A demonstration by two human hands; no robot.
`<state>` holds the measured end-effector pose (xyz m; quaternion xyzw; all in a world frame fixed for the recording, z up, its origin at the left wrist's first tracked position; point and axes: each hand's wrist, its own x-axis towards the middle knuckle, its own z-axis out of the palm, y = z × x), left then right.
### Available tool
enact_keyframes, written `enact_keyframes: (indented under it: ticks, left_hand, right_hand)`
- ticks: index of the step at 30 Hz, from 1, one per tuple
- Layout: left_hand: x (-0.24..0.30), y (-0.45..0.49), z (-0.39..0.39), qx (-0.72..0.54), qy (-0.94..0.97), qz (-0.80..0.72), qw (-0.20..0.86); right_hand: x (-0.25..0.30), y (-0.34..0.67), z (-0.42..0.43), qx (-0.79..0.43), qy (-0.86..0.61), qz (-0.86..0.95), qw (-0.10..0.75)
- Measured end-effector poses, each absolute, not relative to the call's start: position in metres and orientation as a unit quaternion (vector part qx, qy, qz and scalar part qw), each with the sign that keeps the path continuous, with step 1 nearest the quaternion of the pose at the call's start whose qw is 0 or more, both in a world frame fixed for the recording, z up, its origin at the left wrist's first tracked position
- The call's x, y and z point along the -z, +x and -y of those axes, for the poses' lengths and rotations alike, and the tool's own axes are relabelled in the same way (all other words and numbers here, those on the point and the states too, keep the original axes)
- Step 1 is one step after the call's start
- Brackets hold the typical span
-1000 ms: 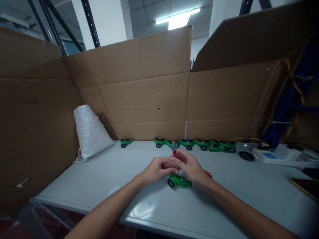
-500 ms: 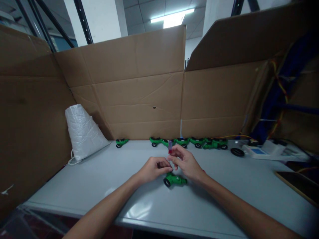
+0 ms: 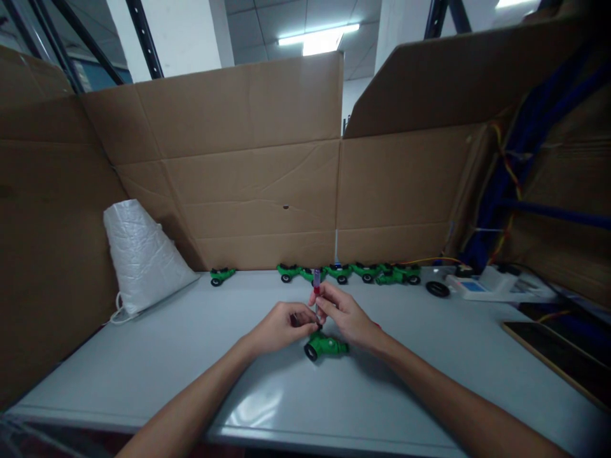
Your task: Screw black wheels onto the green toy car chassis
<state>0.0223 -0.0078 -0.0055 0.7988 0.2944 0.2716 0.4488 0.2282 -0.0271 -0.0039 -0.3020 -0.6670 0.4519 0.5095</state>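
A green toy vehicle [image 3: 328,346] with a black wheel lies on its side on the table in front of me. My right hand [image 3: 344,313] is closed around a small screwdriver [image 3: 317,280] with a clear purple and red handle, held upright with its shaft pointing down. Just left of it, my left hand [image 3: 285,326] pinches a small black part [image 3: 319,327] at the toy's upper edge. The screwdriver's tip comes down at that black part; whether it sits on a screw is too small to tell.
Several green toy vehicles [image 3: 338,273] line the back of the table, with another [image 3: 222,276] apart to the left. A white foam bag [image 3: 143,254] stands at back left. On the right are a black ring [image 3: 437,289], a power strip [image 3: 501,289] and a dark panel [image 3: 554,356]. Cardboard walls [image 3: 248,178] surround the table.
The view has turned slightly to the right. My right fingers have shifted on the screwdriver, and its shaft now shows between my hands. My left hand and the toy stay together.
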Motion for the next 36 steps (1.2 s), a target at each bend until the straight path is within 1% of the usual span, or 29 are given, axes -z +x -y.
enact_keyframes:
  ticks: [4, 8, 10, 14, 18, 24, 30, 36]
  left_hand:
    - [0.001, 0.022, 0.010, -0.272, 0.804, -0.304, 0.432]
    - [0.000, 0.022, 0.010, -0.272, 0.811, -0.293, 0.427]
    - [0.001, 0.022, 0.010, -0.273, 0.812, -0.289, 0.428]
    - [0.002, 0.023, 0.009, -0.285, 0.809, -0.294, 0.421]
    - [0.001, 0.024, 0.010, -0.280, 0.811, -0.304, 0.415]
    - [-0.003, 0.023, 0.012, -0.269, 0.819, -0.296, 0.412]
    - [-0.007, 0.022, 0.012, -0.281, 0.836, -0.299, 0.363]
    - [-0.008, 0.022, 0.011, -0.281, 0.850, -0.289, 0.338]
  right_hand:
    - [0.007, 0.228, 0.025, -0.422, -0.323, 0.674, 0.514]
    - [0.010, 0.228, 0.022, -0.354, -0.340, 0.692, 0.530]
    - [0.009, 0.229, 0.021, -0.343, -0.336, 0.700, 0.528]
    - [0.006, 0.229, 0.023, -0.373, -0.325, 0.698, 0.517]
    - [0.004, 0.227, 0.026, -0.398, -0.331, 0.673, 0.528]
    - [0.006, 0.227, 0.024, -0.390, -0.335, 0.671, 0.534]
    - [0.007, 0.228, 0.022, -0.381, -0.326, 0.679, 0.537]
    - [0.003, 0.225, 0.026, -0.420, -0.314, 0.668, 0.528]
